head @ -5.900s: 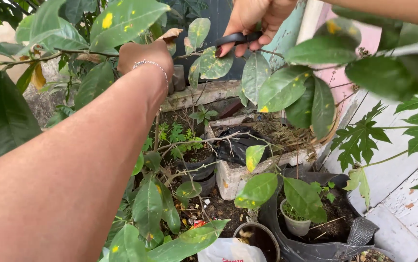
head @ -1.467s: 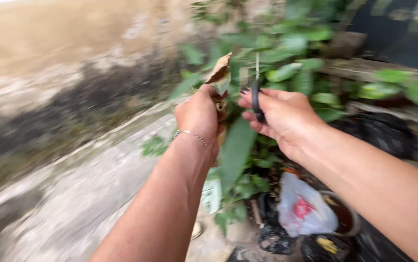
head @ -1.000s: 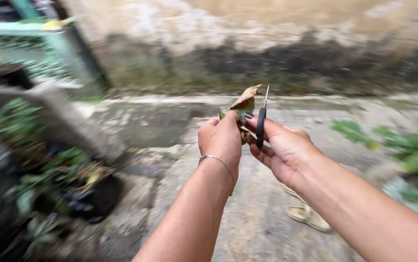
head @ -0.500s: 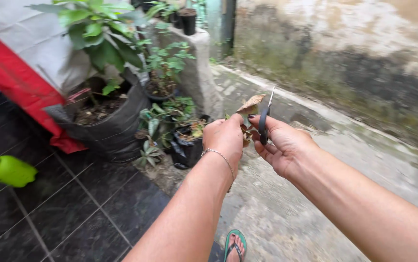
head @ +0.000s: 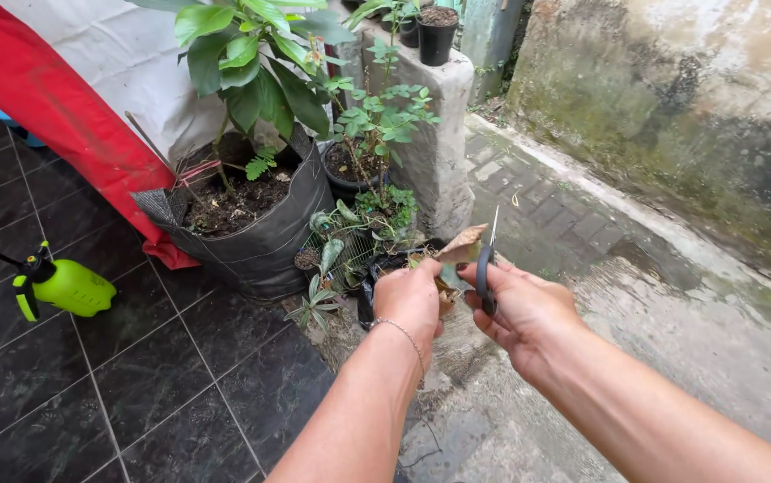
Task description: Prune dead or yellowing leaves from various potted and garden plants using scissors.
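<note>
— What has changed for us? Half a second back the lime-green plastic pump sprayer (head: pixel 61 286) sat cut off at the nine o'clock edge; now it shows whole on the dark tiled floor (head: pixel 135 394), so we have turned further from the wall.

— And the big grey fabric grow bag (head: pixel 264 237) has slid toward eleven o'clock. Our hands?

— Unchanged: our left hand (head: pixel 412 300) is clenched on the dry brown curled leaf (head: pixel 460 246); at its three o'clock, our right hand (head: pixel 519 309) grips the black-handled scissors (head: pixel 486 268), blade at twelve.

— So we judge the cut leaf is being carried off.
</note>
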